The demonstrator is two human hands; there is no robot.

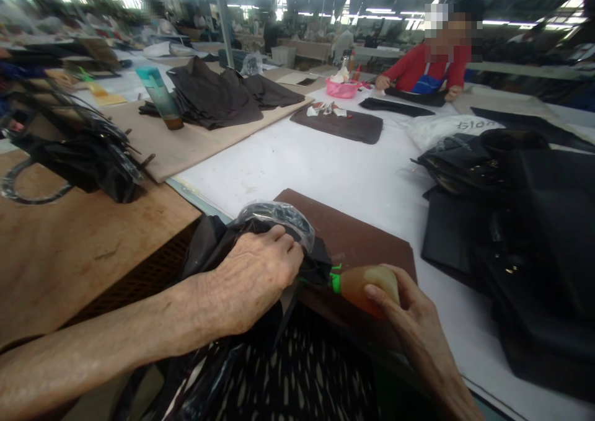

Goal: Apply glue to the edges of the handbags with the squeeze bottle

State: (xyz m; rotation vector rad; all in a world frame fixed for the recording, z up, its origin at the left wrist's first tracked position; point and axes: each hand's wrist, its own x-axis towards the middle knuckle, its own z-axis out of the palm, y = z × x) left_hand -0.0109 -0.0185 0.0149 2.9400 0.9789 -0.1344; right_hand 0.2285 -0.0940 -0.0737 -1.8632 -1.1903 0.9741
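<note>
My left hand is closed on a black bag at the table's near edge, its fingers curled over the dark material. A handle wrapped in clear plastic arches up just beyond my knuckles. In my right hand is a squeeze bottle of amber liquid with a bright green cap, held on its side. Its tip points left and meets the edge of the black bag. A brown board lies under the bag and bottle.
Black bags are piled on the right. Dark fabric pieces and a teal-topped bottle stand on the left board. More bags sit far left. Across the table, a person in red handles black material near a pink basket.
</note>
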